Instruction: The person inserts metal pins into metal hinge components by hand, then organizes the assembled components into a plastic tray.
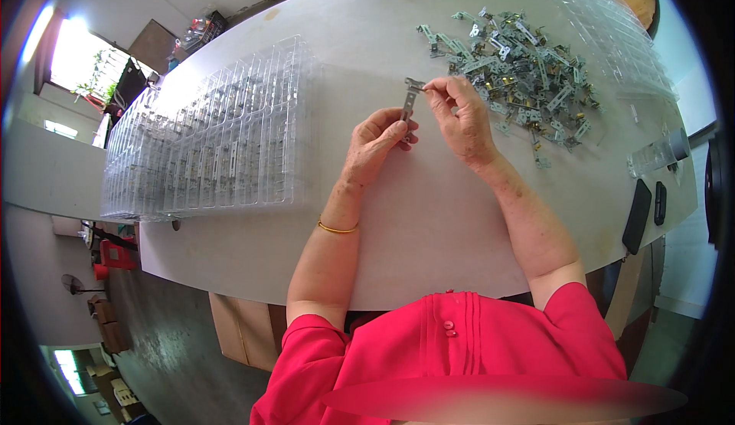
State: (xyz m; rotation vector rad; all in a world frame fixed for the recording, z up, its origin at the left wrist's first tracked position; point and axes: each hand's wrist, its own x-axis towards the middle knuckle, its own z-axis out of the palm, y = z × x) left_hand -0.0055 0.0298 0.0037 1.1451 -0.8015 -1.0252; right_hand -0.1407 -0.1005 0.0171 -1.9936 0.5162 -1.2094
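A narrow, slotted metal bracket [409,103] stands roughly upright above the table in front of me. Its lower part is gripped between the thumb and fingers of my left hand [375,145]. At the upper end, the thumb and forefinger of my right hand [465,122] pinch a small piece that sticks out sideways from the bracket; whether it is a separate part cannot be made out. Beyond my right hand lies a loose heap of similar metal brackets [528,73], some with brass-coloured bits.
To the left, clear plastic trays [298,119] with compartments hold rows of metal parts. More clear trays [620,38] lie at the far right. A clear bottle [654,155] with a dark cap, a black phone [637,217] and a small black object [660,203] lie near the right edge.
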